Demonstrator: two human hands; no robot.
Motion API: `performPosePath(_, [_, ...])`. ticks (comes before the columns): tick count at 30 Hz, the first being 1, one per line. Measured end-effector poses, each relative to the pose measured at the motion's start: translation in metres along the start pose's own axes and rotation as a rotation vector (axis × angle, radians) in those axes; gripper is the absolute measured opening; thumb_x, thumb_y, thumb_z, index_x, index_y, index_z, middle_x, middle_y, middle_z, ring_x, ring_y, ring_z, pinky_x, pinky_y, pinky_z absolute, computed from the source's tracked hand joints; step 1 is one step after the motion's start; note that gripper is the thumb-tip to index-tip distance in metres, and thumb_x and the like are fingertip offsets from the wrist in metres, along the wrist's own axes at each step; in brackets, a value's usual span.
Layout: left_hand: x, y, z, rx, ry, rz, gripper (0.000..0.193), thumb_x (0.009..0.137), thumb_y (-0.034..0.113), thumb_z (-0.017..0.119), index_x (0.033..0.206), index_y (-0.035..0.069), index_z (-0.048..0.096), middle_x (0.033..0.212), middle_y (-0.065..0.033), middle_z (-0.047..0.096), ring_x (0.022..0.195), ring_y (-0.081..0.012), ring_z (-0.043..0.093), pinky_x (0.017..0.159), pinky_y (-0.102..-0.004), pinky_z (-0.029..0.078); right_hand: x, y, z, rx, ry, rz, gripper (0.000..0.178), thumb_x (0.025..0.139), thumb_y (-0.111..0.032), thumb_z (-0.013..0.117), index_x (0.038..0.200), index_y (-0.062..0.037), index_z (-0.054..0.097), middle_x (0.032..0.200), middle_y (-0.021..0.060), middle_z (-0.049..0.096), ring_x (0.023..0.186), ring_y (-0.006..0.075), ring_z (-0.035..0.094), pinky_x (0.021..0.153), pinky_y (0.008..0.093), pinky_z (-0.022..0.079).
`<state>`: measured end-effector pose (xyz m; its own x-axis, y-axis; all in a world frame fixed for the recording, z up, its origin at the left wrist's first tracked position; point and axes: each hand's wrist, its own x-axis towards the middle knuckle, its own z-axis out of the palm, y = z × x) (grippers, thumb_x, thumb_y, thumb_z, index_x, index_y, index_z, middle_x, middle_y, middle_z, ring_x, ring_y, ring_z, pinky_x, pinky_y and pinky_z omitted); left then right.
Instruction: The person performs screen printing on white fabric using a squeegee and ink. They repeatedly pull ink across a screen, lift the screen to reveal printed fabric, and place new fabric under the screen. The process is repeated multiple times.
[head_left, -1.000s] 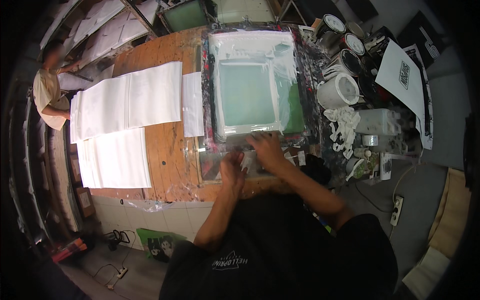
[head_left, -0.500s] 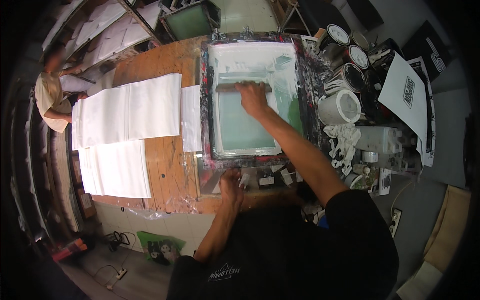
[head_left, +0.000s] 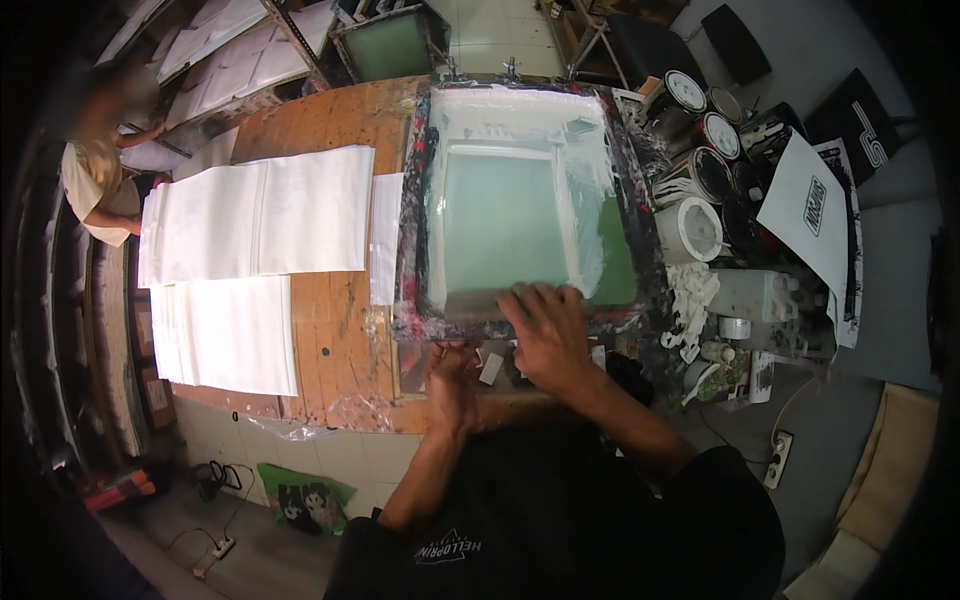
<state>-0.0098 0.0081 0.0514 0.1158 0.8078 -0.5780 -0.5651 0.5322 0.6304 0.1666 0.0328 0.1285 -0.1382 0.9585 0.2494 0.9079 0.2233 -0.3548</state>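
Note:
A printing screen [head_left: 405, 270] in a dark, paint-smeared frame lies on the wooden table. White ink surrounds its pale green rectangle, thickest along the far edge. My right hand [head_left: 548, 325] is closed on a squeegee [head_left: 474, 300] at the near end of the screen; the blade is blurred and partly covered by my fingers. Just below the frame's near edge, my left hand [head_left: 452, 378] has its fingers curled against that edge. What they hold, if anything, is hidden. Small pale pieces [head_left: 491, 369] lie between my hands.
White flat pieces [head_left: 255, 215] lie in two overlapping groups on the table [head_left: 335, 345] at left. Ink-stained cans [head_left: 712, 175], a white tub [head_left: 690, 229] and crumpled rags [head_left: 690, 290] crowd the right. Clamps [head_left: 512, 68] stand behind the screen. Another person [head_left: 100, 185] is at far left.
My right hand has drawn the squeegee from the far part of the screen to its near end. The pale green rectangle now shows fully. My left hand stays near the frame's edge.

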Motion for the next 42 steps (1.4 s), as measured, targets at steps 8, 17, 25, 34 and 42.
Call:
performPosePath(8, [0.073,0.088,0.059,0.575,-0.105,0.583,0.010,0.091,0.014,0.065,0.095,0.004,0.067,0.108,-0.0096,0.068,0.105,-0.0242,0.060,0.095,-0.0390,0.044,0.117,0.008,-0.112,-0.162,0.246,-0.190,0.013,0.080,-0.019,0.062,0.084,-0.0072,0.058,0.073,0.0123,0.063,0.061,0.0322,0.061,0.060,0.0450,0.045])
performPosePath(17, [0.199,0.037,0.002,1.707,0.502,1.025,0.016,0.078,0.020,0.075,0.092,0.017,0.080,0.142,-0.0009,0.055,0.144,-0.0296,0.035,0.114,-0.0685,0.019,0.220,0.007,-0.186,-0.102,0.071,-0.109,0.038,0.099,-0.026,0.043,0.065,-0.0097,0.052,0.054,-0.0017,0.040,0.046,0.0106,0.029,0.043,0.0298,0.032])
performPosePath(25, [0.222,0.210,-0.104,1.825,0.867,1.042,0.032,0.087,0.038,0.073,0.113,0.019,0.074,0.155,-0.0108,0.044,0.146,-0.0304,0.036,0.112,-0.0752,0.016,0.266,0.035,-0.221,-0.274,0.045,-0.291,0.047,0.098,-0.028,0.040,0.054,-0.0119,0.040,0.051,-0.0008,0.031,0.049,0.0130,0.031,0.049,0.0336,0.034])
performPosePath(34, [0.082,-0.018,0.077,1.099,-0.389,0.561,0.033,0.085,-0.007,0.061,0.114,0.006,0.068,0.101,-0.0090,0.071,0.095,-0.0203,0.067,0.085,-0.0365,0.052,0.264,0.024,-0.221,-0.090,0.026,-0.107,0.067,0.100,-0.055,0.039,0.058,-0.0060,0.055,0.059,0.0082,0.049,0.056,0.0216,0.045,0.061,0.0432,0.045])
performPosePath(42, [0.028,-0.197,0.068,1.464,-1.380,0.707,0.053,0.079,0.035,0.077,0.120,0.003,0.067,0.113,-0.0211,0.067,0.104,-0.0395,0.066,0.090,-0.0472,0.055,0.217,0.022,-0.199,0.004,0.253,-0.154,0.049,0.088,-0.035,0.056,0.092,0.0115,0.072,0.092,0.0297,0.072,0.081,0.0386,0.069,0.074,0.0472,0.054])
